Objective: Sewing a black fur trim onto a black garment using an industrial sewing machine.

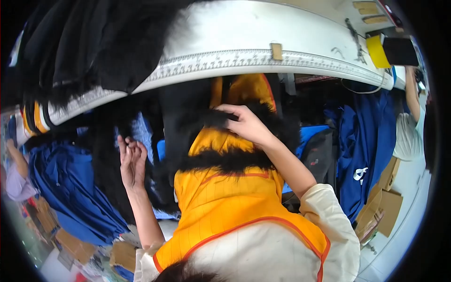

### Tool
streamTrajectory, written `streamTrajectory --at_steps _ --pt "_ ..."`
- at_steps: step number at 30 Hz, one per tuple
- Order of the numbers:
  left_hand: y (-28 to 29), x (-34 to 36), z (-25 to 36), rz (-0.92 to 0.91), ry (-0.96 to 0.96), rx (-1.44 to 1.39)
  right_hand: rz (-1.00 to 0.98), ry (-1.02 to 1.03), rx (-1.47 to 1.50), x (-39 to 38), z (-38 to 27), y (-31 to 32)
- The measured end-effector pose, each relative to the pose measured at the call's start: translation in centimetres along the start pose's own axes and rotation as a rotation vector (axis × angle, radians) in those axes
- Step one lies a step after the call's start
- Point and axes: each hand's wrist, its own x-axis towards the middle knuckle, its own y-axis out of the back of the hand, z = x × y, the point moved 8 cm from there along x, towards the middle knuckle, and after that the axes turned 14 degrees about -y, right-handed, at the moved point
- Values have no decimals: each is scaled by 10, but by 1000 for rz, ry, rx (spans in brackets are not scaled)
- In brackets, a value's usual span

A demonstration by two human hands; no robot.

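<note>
The black fluffy cloth [225, 160] is lying on the near side of the white table [300, 28], across the front of an orange apron [230, 192]. Just in front of the table, the right hand [246, 124] is pinching some fluff between thumb and fingers. Nearer the table's left end, the left hand [134, 162] is bending its fingers loosely — its grip is open, and nothing is showing in the palm. A black fluffy pile [112, 47] is resting on the table's left part, and a ruler [216, 61] is running along its near edge. To do this well, I think, both hands should be working together — the left one steadying the cloth while the right one is pulling gently, without bunching the fluff.
</note>
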Motion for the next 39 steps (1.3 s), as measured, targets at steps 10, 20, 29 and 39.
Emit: streamTrajectory --at_steps 10,20,29,39 --pt "-108 21 -116 -377 356 500 -2 -156 569 -47 -2 25" --pt "-148 21 -132 -464 253 477 -14 -154 934 -60 -9 23" --pt "-168 18 -141 -462 313 472 -17 -129 941 -60 -2 24" --pt "-225 -9 -122 -997 -92 1366 310 375 -389 -101 -59 36"
